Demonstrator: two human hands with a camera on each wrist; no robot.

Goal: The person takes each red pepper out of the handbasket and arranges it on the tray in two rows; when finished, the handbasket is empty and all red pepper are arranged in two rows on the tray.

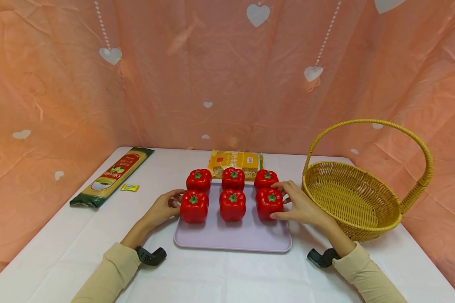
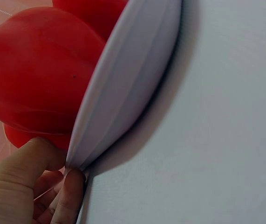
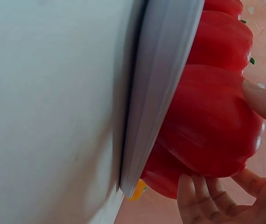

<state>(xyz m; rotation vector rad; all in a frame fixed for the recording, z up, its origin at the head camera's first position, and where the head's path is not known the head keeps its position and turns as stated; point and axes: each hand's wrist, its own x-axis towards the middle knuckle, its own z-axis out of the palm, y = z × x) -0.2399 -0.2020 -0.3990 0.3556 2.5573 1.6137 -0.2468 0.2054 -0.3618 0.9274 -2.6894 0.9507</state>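
Several red bell peppers (image 1: 232, 205) with green stems stand in two rows on a pale lilac tray (image 1: 231, 240). At the tray's left side, my left hand (image 1: 166, 208) pinches the rim between thumb and fingers, beside the front left bell pepper (image 1: 194, 207). My right hand (image 1: 304, 206) grips the front right bell pepper (image 1: 269, 204), thumb on its near side and fingers round its far side. In the right wrist view, that bell pepper (image 3: 212, 121) still sits above the tray's rim (image 3: 163, 93); the fingertips also overlap the pepper behind it.
A yellow wicker basket (image 1: 392, 198) with a tall handle stands right of the tray. Behind the peppers lies a yellow food packet (image 1: 246, 162). At the left are a long green-and-gold packet (image 1: 113, 176) and a small yellow wrapped piece (image 1: 130, 187).
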